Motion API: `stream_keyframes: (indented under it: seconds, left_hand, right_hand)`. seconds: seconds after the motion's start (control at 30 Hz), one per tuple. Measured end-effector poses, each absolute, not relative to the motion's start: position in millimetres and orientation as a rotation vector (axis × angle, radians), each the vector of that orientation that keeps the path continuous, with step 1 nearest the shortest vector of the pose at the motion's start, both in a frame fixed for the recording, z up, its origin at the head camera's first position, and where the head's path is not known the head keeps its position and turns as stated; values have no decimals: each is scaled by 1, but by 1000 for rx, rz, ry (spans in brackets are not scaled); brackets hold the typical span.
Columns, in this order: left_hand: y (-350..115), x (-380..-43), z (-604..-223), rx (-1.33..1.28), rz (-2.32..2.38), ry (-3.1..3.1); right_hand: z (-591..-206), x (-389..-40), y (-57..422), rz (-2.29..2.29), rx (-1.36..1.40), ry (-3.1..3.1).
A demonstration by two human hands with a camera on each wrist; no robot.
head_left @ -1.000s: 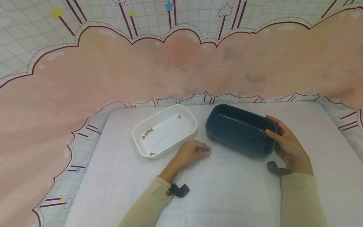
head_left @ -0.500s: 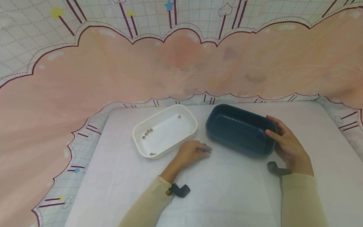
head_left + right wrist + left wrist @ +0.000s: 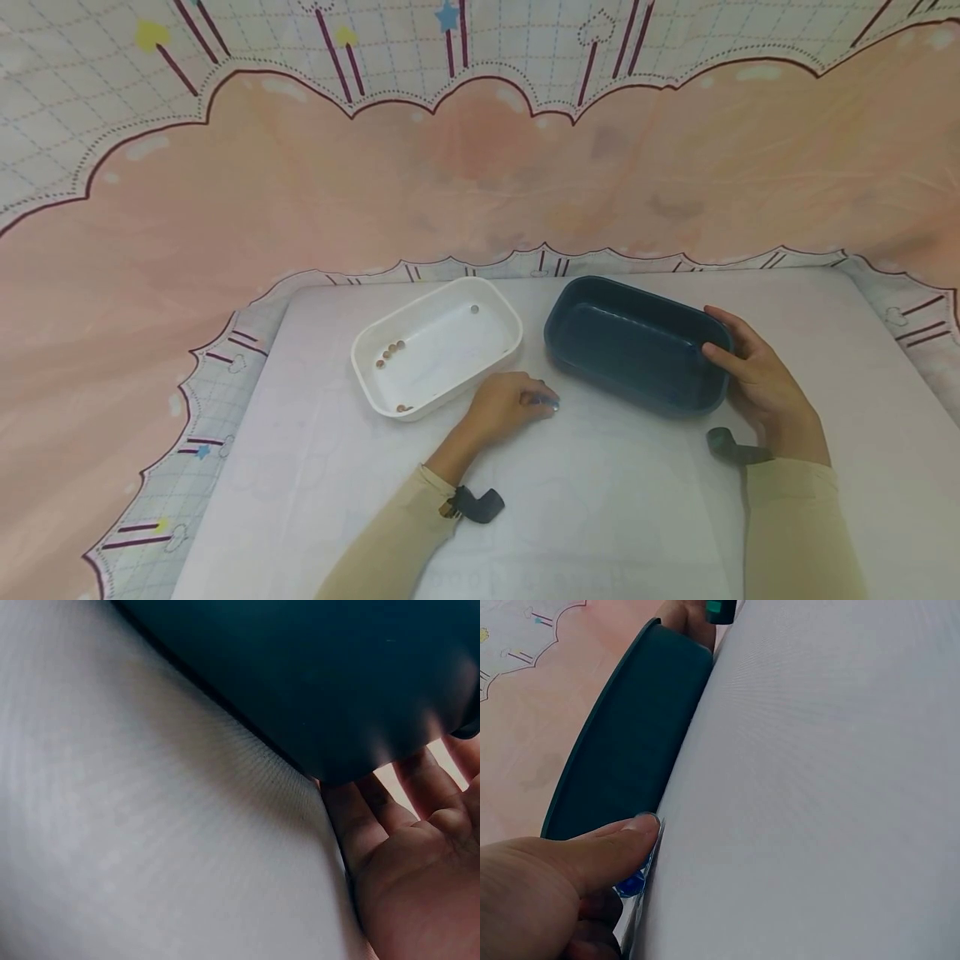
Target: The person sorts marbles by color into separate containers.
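My left hand [image 3: 510, 404] is just in front of the white tray, low over the table. Its thumb and curled fingers hold a small shiny blue glass marble [image 3: 630, 883]; a bluish glint shows at the fingertips in the head view, and the fingers hide the rest. On the right, my right hand [image 3: 772, 392] grips the near right end of a dark teal plastic basin [image 3: 637, 396], thumb over the rim and fingers along the outer wall. The basin's visible floor is bare, its near side hidden by the wall.
A white tray [image 3: 431, 402] stands left of the basin, with several small brown balls [image 3: 392, 348] toward its left end and one greyish ball [image 3: 475, 309] near the far right corner. A white cloth covers the table [image 3: 600, 517]; a patterned curtain [image 3: 480, 183] hangs behind.
A small dark spot in the basin shifted between the earlier frames and no longer shows. The blue in my left fingers shows slightly differently. Both hands, tray and basin stay in place.
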State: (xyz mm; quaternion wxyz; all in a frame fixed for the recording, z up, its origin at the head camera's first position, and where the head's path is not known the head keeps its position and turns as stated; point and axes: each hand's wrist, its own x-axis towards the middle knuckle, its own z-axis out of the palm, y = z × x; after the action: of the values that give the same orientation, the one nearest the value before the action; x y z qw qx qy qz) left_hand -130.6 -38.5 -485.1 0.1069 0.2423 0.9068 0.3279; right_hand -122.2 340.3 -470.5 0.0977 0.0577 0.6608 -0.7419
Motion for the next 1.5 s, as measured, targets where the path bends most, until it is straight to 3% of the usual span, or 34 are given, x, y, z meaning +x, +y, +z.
stream_keyframes:
  seconds: [1.5]
  left_hand:
    - [-42, -131, -478, 661, 1165, 2567]
  right_hand:
    - [-470, -123, 340, -2210, 181, 1929]
